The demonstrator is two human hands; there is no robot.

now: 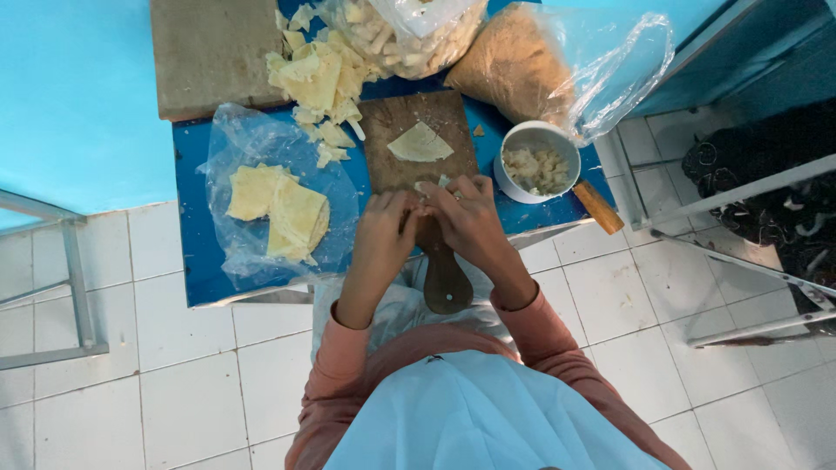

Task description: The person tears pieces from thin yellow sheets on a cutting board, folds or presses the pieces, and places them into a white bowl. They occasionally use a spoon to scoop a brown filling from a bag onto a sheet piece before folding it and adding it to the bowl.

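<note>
Both hands meet over the near end of a dark, worn wooden paddle board (416, 144), its rounded handle reaching back toward the person. The left hand (383, 233) and right hand (466, 218) have fingers curled together, pinching one small pale dough piece (433, 185) between them. Just beyond the grip one thin triangular dough sheet (420, 144) lies flat on the board. Right of the grip stands one round white bowl (537, 162) of lumpy filling. Left of it, flat yellowish squares rest on crinkled clear plastic (228, 139).
</note>
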